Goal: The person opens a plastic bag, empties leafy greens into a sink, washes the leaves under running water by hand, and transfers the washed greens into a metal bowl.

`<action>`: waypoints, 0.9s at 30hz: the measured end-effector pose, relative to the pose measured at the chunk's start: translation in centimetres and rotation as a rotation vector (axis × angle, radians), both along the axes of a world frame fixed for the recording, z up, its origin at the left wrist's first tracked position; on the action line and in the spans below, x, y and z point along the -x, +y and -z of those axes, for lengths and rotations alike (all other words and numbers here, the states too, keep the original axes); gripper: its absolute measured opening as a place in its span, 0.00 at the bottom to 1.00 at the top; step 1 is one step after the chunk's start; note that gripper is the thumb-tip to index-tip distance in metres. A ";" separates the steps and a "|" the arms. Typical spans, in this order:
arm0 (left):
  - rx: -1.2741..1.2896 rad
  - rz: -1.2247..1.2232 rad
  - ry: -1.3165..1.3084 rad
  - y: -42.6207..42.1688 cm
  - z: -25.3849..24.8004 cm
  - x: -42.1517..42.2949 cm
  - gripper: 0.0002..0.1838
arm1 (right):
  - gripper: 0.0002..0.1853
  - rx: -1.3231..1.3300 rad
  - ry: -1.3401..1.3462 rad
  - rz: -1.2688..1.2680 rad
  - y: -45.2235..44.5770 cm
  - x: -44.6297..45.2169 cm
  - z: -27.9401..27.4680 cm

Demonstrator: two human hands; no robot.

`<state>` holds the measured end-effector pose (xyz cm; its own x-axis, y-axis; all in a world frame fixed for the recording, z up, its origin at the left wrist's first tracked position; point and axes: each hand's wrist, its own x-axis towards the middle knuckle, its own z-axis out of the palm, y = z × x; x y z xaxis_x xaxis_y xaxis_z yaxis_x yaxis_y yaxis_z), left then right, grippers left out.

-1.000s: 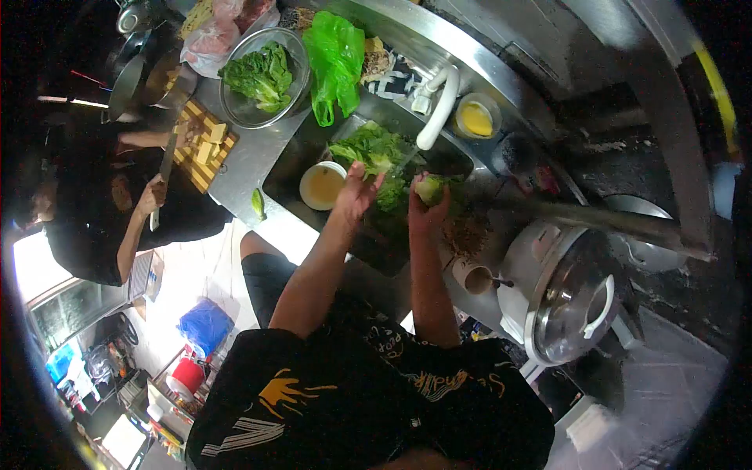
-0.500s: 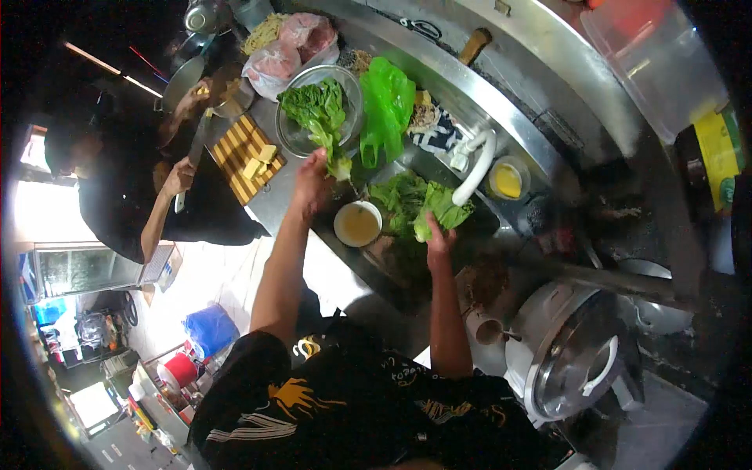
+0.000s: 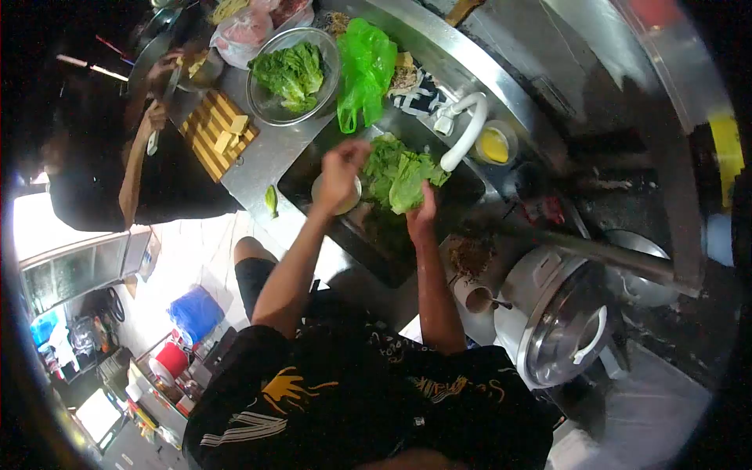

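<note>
My right hand is closed around the base of a green lettuce leaf over the dark sink. My left hand hovers above a small bowl in the sink, hiding much of it. Its fingers are blurred by motion, so I cannot tell if they are apart. More lettuce lies in the sink beside the held leaf. Beyond the sink, a large clear-looking bowl holds a pile of lettuce leaves. A small lettuce piece lies at the counter's near edge.
A white faucet arches over the sink. Nearby are a green plastic bag, a cup of yellow liquid and a large lidded pot. To the left, another person holds a knife near a striped cutting board with yellow blocks.
My left hand let go of a lettuce leaf at the large bowl and moved back over the sink. A small lettuce piece now shows on the counter edge. The camera view shifted.
</note>
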<state>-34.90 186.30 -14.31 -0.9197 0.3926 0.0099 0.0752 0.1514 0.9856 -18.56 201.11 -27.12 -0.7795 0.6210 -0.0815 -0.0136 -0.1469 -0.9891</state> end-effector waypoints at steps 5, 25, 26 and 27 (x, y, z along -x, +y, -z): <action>0.136 0.061 0.035 3.7 2.4 -6.6 0.11 | 0.22 0.816 0.151 0.100 -0.3 1.3 -6.2; -0.059 0.192 -0.357 5.0 5.0 -6.7 0.12 | 0.27 0.438 -0.035 0.161 0.1 0.6 -9.7; -0.044 0.185 -0.337 5.1 4.3 -6.6 0.12 | 0.27 0.481 -0.058 0.190 0.2 0.7 -9.6; -0.007 0.224 -0.353 5.1 3.5 -6.4 0.11 | 0.27 0.524 -0.079 0.218 0.3 0.9 -9.4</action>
<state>-28.48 191.38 -17.86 -0.7592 0.5839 -0.2873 -0.2372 0.1629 0.9577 -19.49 201.45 -17.70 -0.6168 0.6275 -0.4751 -0.0272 -0.6202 -0.7839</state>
